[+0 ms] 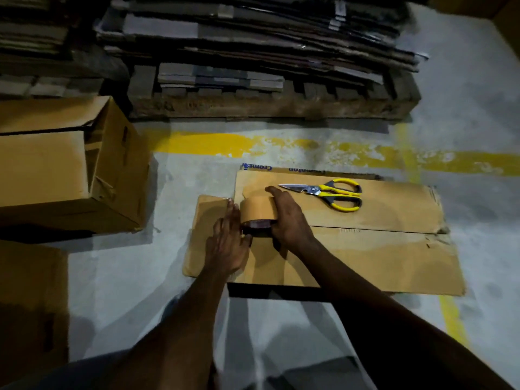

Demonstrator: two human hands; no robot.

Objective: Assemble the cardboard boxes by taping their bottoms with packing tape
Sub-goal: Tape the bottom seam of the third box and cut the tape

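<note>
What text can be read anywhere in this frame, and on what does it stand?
"Crompton": blue print, upside down, far edge of the brown cardboard box being taped; probable reading.
"Crom...": second blue print left of it, cut off.
Stacked flat cardboard sheets: labels too blurred.
Brown packing tape roll, yellow-handled scissors: none visible.

The tape roll fills the gap between the left hand and the right hand. Just beyond the right hand and to its right, scissors lie across the flat cardboard; right of that hand the sheet is bare. Left of the left hand, open floor runs to a standing box. Ahead of both hands, floor lies free up to the loaded pallet.
</note>
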